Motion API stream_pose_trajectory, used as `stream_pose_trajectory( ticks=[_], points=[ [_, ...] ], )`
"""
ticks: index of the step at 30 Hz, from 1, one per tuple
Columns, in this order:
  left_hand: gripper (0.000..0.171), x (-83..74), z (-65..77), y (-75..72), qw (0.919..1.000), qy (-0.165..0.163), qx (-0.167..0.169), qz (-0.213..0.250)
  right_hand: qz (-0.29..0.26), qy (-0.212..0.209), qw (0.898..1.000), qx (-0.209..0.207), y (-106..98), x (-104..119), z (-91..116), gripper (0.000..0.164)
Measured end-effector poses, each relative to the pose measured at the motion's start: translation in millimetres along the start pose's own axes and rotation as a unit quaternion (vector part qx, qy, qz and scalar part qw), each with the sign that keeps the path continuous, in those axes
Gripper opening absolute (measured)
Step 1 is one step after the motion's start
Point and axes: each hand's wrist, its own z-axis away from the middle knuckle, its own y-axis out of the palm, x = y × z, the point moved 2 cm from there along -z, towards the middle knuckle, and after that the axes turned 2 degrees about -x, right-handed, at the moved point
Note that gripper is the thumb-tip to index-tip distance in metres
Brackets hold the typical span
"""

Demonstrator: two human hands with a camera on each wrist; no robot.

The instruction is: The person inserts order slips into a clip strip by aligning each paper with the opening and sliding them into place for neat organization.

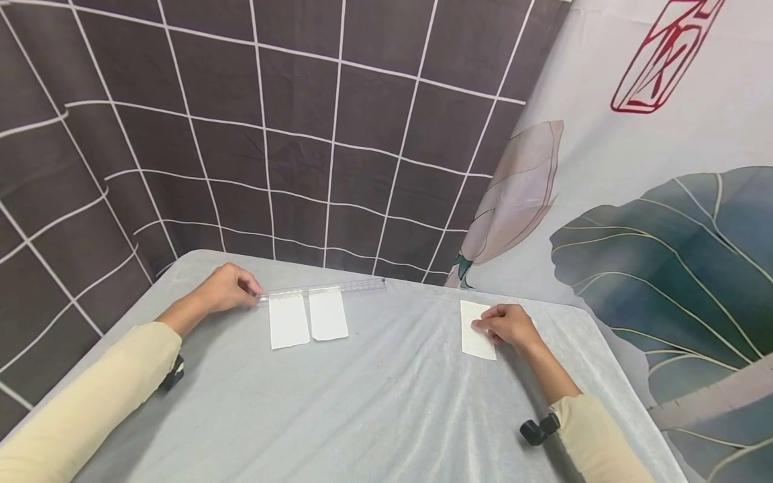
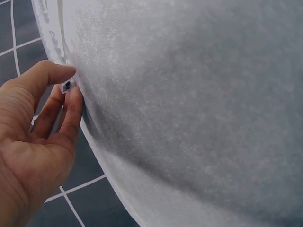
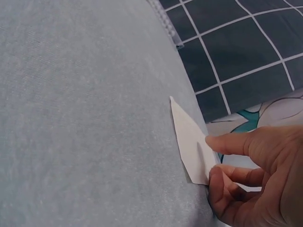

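Observation:
My left hand (image 1: 228, 288) pinches the left end of a clear plastic ruler (image 1: 365, 285) near the far table edge. In the left wrist view, the ruler's end (image 2: 66, 86) sits between thumb and fingers. Two white paper pieces (image 1: 288, 322) (image 1: 328, 314) lie side by side, their top edges along the ruler. At the right, my right hand (image 1: 509, 325) is over a third white paper piece (image 1: 474, 335). In the right wrist view, the thumb and fingers stand apart at the edge of this paper (image 3: 187, 142), with a shadow on it.
A pale grey, wrinkled cloth (image 1: 374, 402) covers the table. Behind it hangs a dark curtain (image 1: 302, 161) with a white grid. On the right hangs a white cloth with leaf prints (image 1: 664, 268). A black wrist device (image 1: 539, 429) sits at the right sleeve.

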Motion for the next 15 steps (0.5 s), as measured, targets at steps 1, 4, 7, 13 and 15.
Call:
stream_pose_trajectory(
  ticks=[1,4,7,13,15],
  points=[
    [0.024,-0.2,0.4,-0.2,1.0000,0.001,0.000,0.001,0.005,0.001,1.000,-0.002,0.1,0.0,0.3,0.037],
    [0.025,0.2,0.4,-0.3,1.0000,0.005,0.000,0.001,0.022,-0.002,1.000,-0.008,0.0,0.3,1.3,0.043],
    [0.025,-0.4,1.0,-0.4,1.0000,0.007,0.002,0.003,0.048,-0.007,0.999,-0.013,-0.2,1.9,3.0,0.047],
    [0.025,-0.1,-0.3,-0.3,1.0000,0.006,0.000,0.000,0.097,-0.014,0.995,-0.017,2.0,-6.0,-5.2,0.049],
    [0.025,0.4,0.1,-0.7,1.0000,0.007,0.000,0.000,0.098,-0.017,0.995,-0.016,4.5,-16.6,-15.4,0.050]
  ],
)
